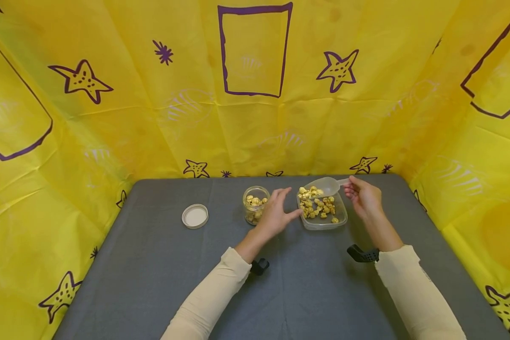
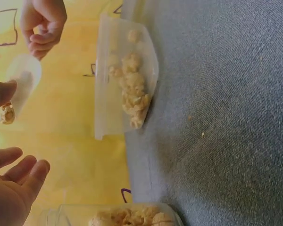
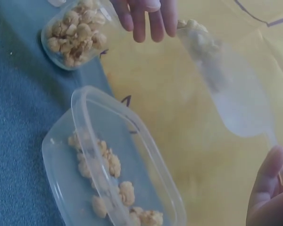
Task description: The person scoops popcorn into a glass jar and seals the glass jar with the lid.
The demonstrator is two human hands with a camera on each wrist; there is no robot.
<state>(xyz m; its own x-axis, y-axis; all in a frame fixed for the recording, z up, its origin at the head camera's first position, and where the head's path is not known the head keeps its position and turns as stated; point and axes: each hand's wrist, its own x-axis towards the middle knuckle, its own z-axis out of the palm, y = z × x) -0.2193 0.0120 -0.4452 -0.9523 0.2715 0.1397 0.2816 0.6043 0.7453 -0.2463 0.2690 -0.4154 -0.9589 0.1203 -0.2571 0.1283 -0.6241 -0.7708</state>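
Observation:
My right hand [image 1: 365,197] grips the handle of a translucent plastic scoop [image 1: 330,187], held above a clear plastic container [image 1: 323,226]. Caramel popcorn [image 3: 200,40] lies in the front of the scoop, and more popcorn [image 1: 320,208] is spread over the container's bottom. Between the container and a glass jar [image 1: 248,213] is my left hand [image 1: 275,212], its fingers spread and holding nothing. In the head view it overlaps the jar's right side; its thumb and fingers point toward the scoop's tip. Popcorn [image 3: 78,33] fills much of the lidless jar.
A round white lid [image 1: 195,216] lies on the grey cloth-covered table [image 1: 161,274], left of the jar. Yellow fabric [image 1: 255,132] with purple drawings hangs behind the table and along both sides. Small crumbs [image 2: 202,135] dot the cloth near the container.

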